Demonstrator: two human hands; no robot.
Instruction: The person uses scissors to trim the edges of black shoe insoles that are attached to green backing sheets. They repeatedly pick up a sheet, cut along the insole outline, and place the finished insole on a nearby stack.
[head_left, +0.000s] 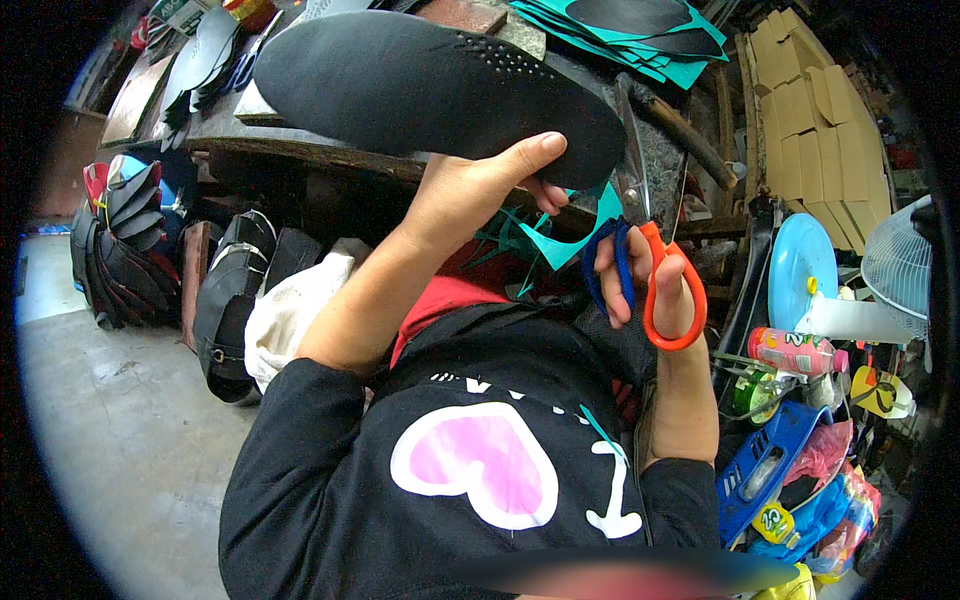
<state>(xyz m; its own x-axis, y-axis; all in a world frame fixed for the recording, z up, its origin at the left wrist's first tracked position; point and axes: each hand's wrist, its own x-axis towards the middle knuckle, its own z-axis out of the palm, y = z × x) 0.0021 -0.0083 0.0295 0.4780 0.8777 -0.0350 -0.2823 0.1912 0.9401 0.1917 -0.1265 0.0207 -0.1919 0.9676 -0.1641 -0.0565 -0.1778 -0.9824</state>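
My left hand (480, 190) holds up a large black insole (420, 95) by its right-hand end, thumb on top and the other fingers mostly hidden beneath. Small perforations show near the insole's far edge. Fingers of my right hand (676, 300) pass through the loops of a pair of scissors (632, 198), one loop orange and the other wrapped in blue. The scissor blades point away from me, at the insole's right edge; whether they touch it I cannot tell. A teal offcut (570, 240) hangs below the insole, beside the blue loop.
Beyond the insole is a workbench (330, 148) with teal sheets (690, 60), stacked grey insoles (205, 60) and a wooden handle (690, 135). Cardboard boxes (820, 140), a fan (900, 265) and a pink bottle (795, 350) are at right. Bundled black pieces (115, 260) stand at left.
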